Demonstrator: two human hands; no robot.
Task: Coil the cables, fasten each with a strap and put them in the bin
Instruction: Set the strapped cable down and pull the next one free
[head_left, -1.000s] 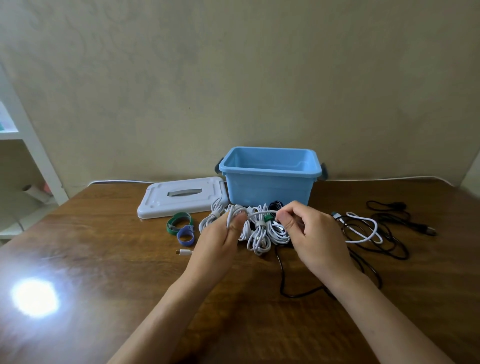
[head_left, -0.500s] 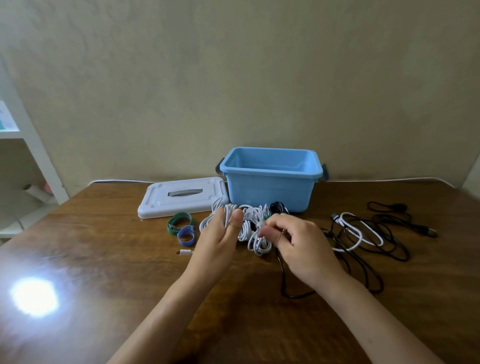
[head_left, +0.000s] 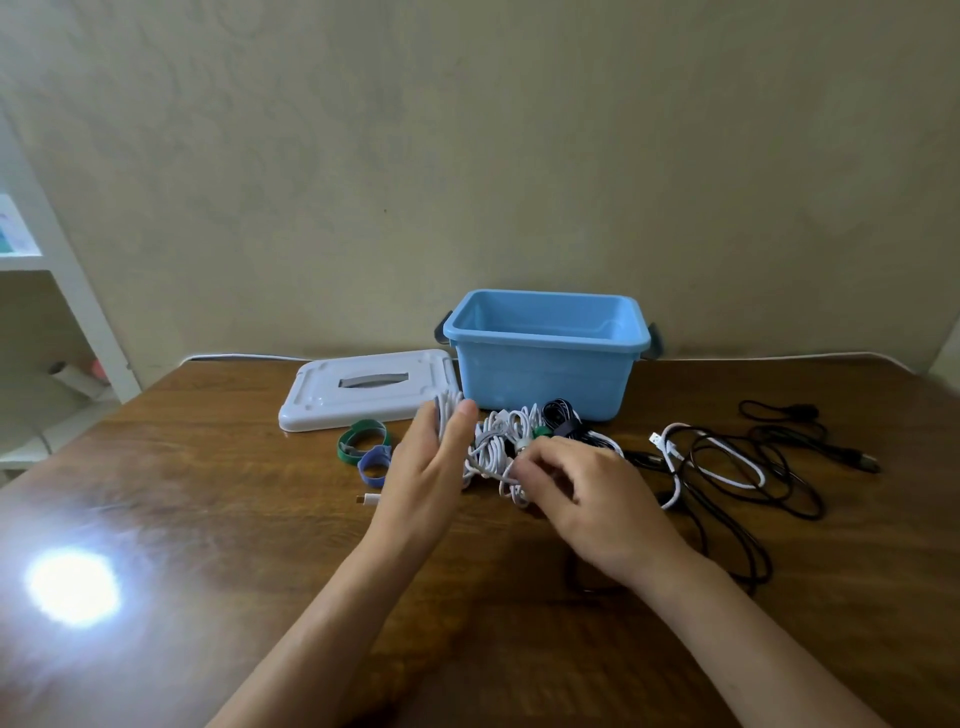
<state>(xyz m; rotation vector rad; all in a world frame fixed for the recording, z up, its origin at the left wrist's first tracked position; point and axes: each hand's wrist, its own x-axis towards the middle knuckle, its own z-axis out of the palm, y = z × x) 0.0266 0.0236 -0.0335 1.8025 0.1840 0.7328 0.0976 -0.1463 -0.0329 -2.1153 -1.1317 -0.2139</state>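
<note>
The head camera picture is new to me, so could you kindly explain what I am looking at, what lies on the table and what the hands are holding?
There is no machine here: a person wears a camera on the head, looking forward and down, so both forearms reach in from the bottom edge. The left hand is held upright with straight fingers, and loops of a white cable wrap round them. The right hand pinches that same cable, winding it into a coil. On the wooden table stand an open blue bin and, left of it, its white lid. Near the lid lie a green strap and a blue strap. To the right lies a loose tangle of black and white cables, not yet coiled.
</note>
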